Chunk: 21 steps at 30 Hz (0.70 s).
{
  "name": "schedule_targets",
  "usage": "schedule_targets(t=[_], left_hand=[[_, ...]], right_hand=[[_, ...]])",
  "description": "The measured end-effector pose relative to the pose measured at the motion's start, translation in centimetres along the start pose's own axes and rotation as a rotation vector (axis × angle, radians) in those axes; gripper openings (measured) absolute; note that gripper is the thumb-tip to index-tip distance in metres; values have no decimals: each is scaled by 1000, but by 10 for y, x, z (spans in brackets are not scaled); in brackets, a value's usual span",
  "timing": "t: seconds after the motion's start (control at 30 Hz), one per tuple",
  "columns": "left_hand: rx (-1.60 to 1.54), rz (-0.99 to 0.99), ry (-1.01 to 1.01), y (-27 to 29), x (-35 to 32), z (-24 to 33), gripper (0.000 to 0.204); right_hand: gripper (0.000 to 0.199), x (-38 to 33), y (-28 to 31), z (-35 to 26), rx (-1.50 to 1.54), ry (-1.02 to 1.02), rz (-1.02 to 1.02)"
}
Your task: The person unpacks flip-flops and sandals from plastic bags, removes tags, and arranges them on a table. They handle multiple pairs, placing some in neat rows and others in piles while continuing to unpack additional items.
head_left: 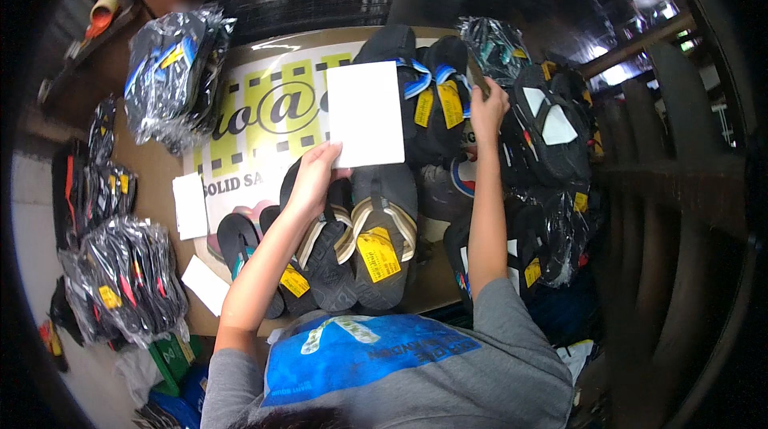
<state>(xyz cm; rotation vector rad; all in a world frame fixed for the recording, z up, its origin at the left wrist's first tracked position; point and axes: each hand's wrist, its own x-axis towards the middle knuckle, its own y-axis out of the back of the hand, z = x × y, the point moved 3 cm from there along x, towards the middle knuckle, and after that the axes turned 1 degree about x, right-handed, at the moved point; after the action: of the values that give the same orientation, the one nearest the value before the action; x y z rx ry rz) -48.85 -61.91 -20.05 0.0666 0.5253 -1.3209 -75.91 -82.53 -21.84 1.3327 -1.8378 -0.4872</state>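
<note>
My left hand (318, 169) pinches the lower left corner of a blank white card (368, 113), held above the sandals. Below it lies a pair of black sandals with tan and cream straps (382, 213), a yellow tag (378, 254) on one of them. My right hand (489, 107) is closed on a thin, dark, flat thing (477, 75) seen nearly edge-on; its kind is unclear. Just left of that hand are black sandals with blue-edged straps (448, 57) and yellow tags (451, 103). A dark sandal with a red and blue strap edge (444, 189) lies below them.
Plastic-wrapped sandal bundles stand at the far left (172, 69), near left (132, 273) and far right (494, 45). More sandals (552, 121) crowd the right side. Loose white cards (190, 205) lie on the left by the printed board (248, 149). A green box (172, 361) sits lower left.
</note>
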Motion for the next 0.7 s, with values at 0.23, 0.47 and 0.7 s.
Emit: schedule_targets(t=[0.23,0.47,0.7], left_hand=[[592,208,-39,-88,72,1,32],[595,-238,-235,-49,90,0,33],[-146,42,35,95,176,-17,42]], right_hand=[[51,-38,-62,47,1037,-686,-392],[61,-28,-38,62,1131,-658,-564],[59,-8,-75,68,971,-582,-365]])
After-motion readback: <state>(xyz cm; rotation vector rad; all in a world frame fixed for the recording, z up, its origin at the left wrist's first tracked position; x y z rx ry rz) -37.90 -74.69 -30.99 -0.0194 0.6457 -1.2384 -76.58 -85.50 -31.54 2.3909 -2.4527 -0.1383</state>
